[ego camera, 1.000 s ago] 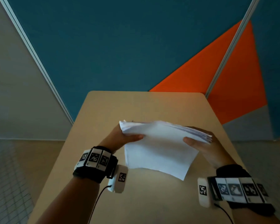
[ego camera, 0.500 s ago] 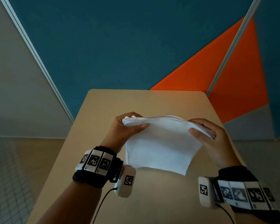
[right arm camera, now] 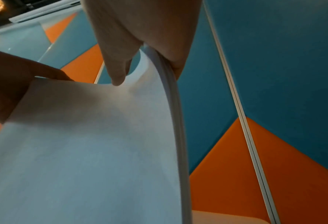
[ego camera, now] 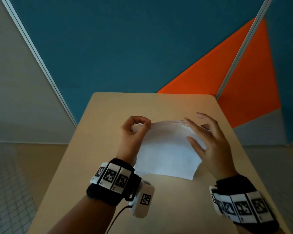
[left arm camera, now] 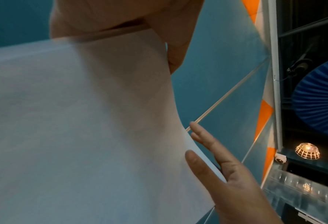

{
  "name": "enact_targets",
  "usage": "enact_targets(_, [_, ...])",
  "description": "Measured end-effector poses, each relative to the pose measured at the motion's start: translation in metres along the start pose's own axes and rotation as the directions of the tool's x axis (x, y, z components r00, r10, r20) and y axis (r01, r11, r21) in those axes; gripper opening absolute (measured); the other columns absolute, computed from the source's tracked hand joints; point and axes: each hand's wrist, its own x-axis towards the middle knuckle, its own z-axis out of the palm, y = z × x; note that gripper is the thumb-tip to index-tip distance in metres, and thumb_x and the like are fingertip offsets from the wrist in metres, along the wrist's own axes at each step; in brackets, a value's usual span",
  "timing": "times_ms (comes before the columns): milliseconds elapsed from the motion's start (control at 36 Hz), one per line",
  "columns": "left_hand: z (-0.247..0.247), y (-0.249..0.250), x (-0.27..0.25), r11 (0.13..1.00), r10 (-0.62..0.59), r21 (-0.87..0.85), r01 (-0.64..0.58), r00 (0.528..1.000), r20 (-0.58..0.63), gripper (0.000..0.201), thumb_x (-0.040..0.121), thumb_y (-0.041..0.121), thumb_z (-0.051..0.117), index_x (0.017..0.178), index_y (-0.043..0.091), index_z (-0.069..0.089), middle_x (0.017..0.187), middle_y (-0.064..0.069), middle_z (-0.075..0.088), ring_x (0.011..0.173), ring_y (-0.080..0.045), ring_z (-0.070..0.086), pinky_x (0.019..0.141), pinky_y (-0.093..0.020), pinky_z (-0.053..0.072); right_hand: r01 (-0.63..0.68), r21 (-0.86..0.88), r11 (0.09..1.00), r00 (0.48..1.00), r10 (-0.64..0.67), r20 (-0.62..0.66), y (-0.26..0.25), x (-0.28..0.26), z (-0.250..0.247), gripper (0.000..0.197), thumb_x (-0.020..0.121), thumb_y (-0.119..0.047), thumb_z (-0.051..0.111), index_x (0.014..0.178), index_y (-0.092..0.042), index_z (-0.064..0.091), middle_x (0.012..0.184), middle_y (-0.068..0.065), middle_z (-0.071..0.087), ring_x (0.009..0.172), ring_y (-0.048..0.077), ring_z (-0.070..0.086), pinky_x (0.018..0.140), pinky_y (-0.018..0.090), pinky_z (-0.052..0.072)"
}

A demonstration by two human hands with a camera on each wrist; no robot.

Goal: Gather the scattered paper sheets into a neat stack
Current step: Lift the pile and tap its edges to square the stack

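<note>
Roughly centred over the table, one stack of white sheets stands on edge, bowed; sheet count unreadable, edges blur together. Two hands. Left hand, at 9 o'clock of the stack, curls its fingers over the top corner, gripping it. Right hand, at 3 o'clock, fingers straight and spread, thumb flat against the front sheet, not clasping. Each wrist wears one band of black-and-white coded squares; no readable writing.
</note>
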Motion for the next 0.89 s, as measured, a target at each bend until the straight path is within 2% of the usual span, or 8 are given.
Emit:
enact_targets(111, [-0.004,-0.001,0.002,0.999,0.024,0.046,-0.024,1.0,0.01,0.016,0.085,0.013,0.06,0.071,0.02,0.061,0.076,0.006,0.061,0.078,-0.012,0.054,0.074,-0.026,0.041,-0.007,-0.03,1.0,0.999,0.008,0.034,0.004,-0.002,-0.003,0.042,0.088,-0.025,0.054,0.13,-0.023,0.053,0.135,0.009,0.05,0.09,0.019,0.058,0.078,0.032,0.057])
enact_targets(333, [-0.016,-0.003,0.007,0.992,0.103,0.063,-0.112,0.986,0.133,0.004,0.076,0.025,0.061,0.073,0.022,0.061,0.064,0.018,0.059,0.062,0.002,0.047,0.059,-0.006,0.038,-0.036,-0.008,0.999,0.999,0.036,-0.017,0.009,-0.003,-0.008,0.042,0.09,-0.021,0.052,0.132,-0.023,0.05,0.131,0.002,0.045,0.084,0.005,0.047,0.077,0.016,0.047])
enact_targets(444, [-0.021,-0.004,0.008,0.993,0.111,0.007,-0.116,0.96,0.259,0.02,0.064,0.027,0.073,0.078,0.02,0.06,0.067,0.021,0.059,0.062,0.005,0.049,0.058,-0.004,0.04,-0.122,0.125,0.985,0.992,0.126,-0.023,0.014,-0.002,-0.009,0.047,0.084,-0.012,0.065,0.129,-0.02,0.053,0.128,0.005,0.049,0.103,0.006,0.051,0.087,0.007,0.043])
enact_targets(500, [-0.029,-0.009,0.012,0.995,0.071,0.05,-0.091,0.949,0.308,0.03,0.055,0.031,0.074,0.081,0.025,0.061,0.071,0.024,0.059,0.067,0.005,0.05,0.064,-0.007,0.041,-0.254,0.331,0.909,0.964,0.265,0.012,0.022,-0.002,-0.013,0.059,0.077,-0.015,0.072,0.13,-0.025,0.049,0.125,-0.002,0.052,0.097,0.004,0.055,0.084,0.009,0.045])
enact_targets(555, [-0.039,-0.015,0.017,0.989,0.007,0.138,-0.057,0.942,0.336,0.034,0.05,0.031,0.078,0.082,0.03,0.063,0.078,0.024,0.062,0.08,-0.001,0.053,0.076,-0.018,0.044,-0.427,0.573,0.699,0.896,0.411,0.166,0.029,-0.001,-0.019,0.072,0.068,-0.023,0.076,0.13,-0.036,0.043,0.119,-0.01,0.055,0.086,0.001,0.056,0.075,0.01,0.047])
enact_targets(639, [-0.046,-0.02,0.02,0.969,-0.121,0.246,0.022,0.911,0.394,0.041,0.048,0.031,0.08,0.087,0.031,0.068,0.087,0.015,0.071,0.091,-0.009,0.064,0.088,-0.032,0.049,-0.532,0.666,0.522,0.846,0.348,0.403,0.042,-0.004,-0.02,0.08,0.058,-0.028,0.085,0.129,-0.035,0.047,0.123,-0.007,0.058,0.09,-0.001,0.06,0.072,0.008,0.049])
enact_targets(778, [-0.035,-0.017,0.017,0.949,-0.229,0.307,0.068,0.82,0.525,0.032,0.064,0.017,0.075,0.094,0.028,0.071,0.094,0.01,0.075,0.096,-0.007,0.068,0.09,-0.025,0.053,-0.636,0.575,0.514,0.751,0.24,0.615,0.039,-0.005,-0.009,0.078,0.055,-0.055,0.078,0.126,-0.031,0.054,0.126,-0.013,0.061,0.119,0.004,0.055,0.103,0.034,0.044])
enact_targets(889, [-0.032,-0.012,0.02,0.968,-0.2,0.225,0.107,0.872,0.448,0.032,0.059,0.019,0.078,0.09,0.026,0.071,0.09,0.008,0.076,0.093,-0.011,0.069,0.087,-0.029,0.057,-0.595,0.608,0.526,0.793,0.261,0.55,0.028,0.0,-0.014,0.052,0.071,-0.039,0.07,0.122,-0.03,0.059,0.127,-0.012,0.063,0.119,0.007,0.057,0.106,0.044,0.043])
